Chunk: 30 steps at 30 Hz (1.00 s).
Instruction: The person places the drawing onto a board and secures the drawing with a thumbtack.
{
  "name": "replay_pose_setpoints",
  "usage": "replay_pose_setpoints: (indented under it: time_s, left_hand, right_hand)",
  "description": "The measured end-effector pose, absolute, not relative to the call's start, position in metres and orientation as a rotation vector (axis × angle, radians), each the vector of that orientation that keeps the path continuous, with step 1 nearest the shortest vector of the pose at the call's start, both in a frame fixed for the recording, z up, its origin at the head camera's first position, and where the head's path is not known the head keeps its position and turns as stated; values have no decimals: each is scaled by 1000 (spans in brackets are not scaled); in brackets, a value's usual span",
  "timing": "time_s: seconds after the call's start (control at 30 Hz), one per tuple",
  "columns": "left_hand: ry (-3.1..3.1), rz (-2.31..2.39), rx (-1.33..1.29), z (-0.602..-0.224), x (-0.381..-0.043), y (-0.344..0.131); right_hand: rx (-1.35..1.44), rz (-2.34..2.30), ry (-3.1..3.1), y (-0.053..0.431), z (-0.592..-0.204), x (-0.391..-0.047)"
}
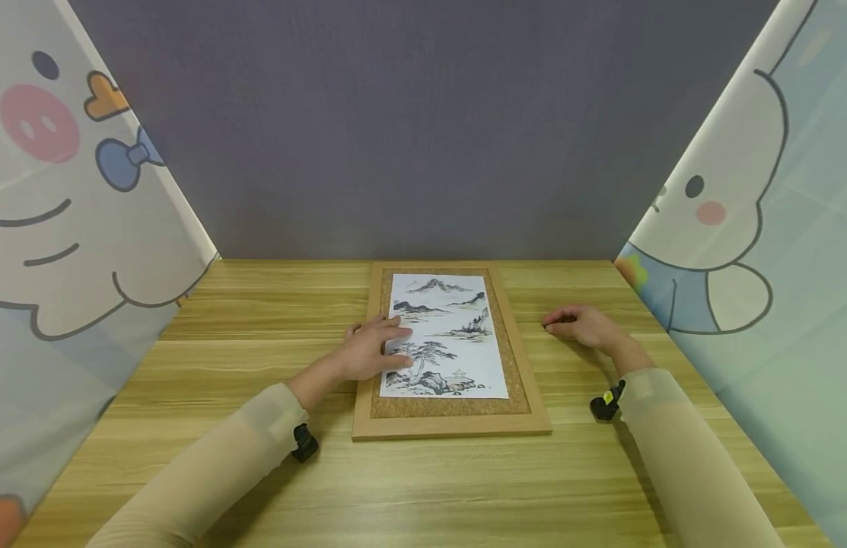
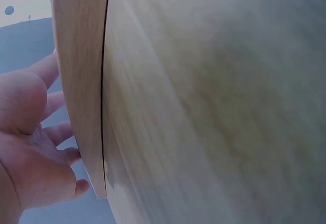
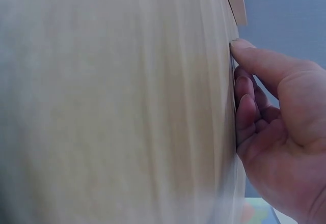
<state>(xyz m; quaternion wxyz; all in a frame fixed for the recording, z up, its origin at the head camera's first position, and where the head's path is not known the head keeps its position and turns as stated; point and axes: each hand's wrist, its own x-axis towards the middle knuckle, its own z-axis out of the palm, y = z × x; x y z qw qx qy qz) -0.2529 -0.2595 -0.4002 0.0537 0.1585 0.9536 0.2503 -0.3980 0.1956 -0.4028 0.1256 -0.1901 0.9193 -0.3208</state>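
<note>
A sheet of paper [image 1: 450,335] printed with an ink landscape of mountains and pines lies on a wood-framed corkboard [image 1: 437,407]. My left hand [image 1: 371,350] rests over the board's left side with fingers spread, the fingertips on the paper's left part. In the left wrist view the same hand [image 2: 33,132] reaches over the frame's edge [image 2: 79,81]. Right of the board, my right hand [image 1: 587,327] is low at the tabletop, its fingers curled. Its thumb and forefinger pinch a small dark thing [image 1: 545,326], mostly hidden by the fingertips.
The wooden table [image 1: 259,304] extends around the board on every side. A grey partition [image 1: 416,137] rises behind it. Cartoon-printed curtains [image 1: 67,228] hang at left and right. Each wrist wears a small black camera.
</note>
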Motion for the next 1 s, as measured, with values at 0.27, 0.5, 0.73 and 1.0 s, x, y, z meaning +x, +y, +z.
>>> replay_pose_setpoints:
  time_s: [0.27,0.5,0.73,1.0]
  left_hand:
    - [2896,791,516,-402,-251,-257]
    - [2894,797,496,-401,-251,-257]
    - [2889,801,488,-401,-253,-257]
    - [2885,809,477,-402,-253,-256]
  right_hand:
    - [-543,-943,2711,196,-402,-399]
    - [-639,-1048,2710,181,-390,-402]
    - [-659,-1198,2621,150,-371,-402]
    - [-668,-1280,2556,111,-362,-402]
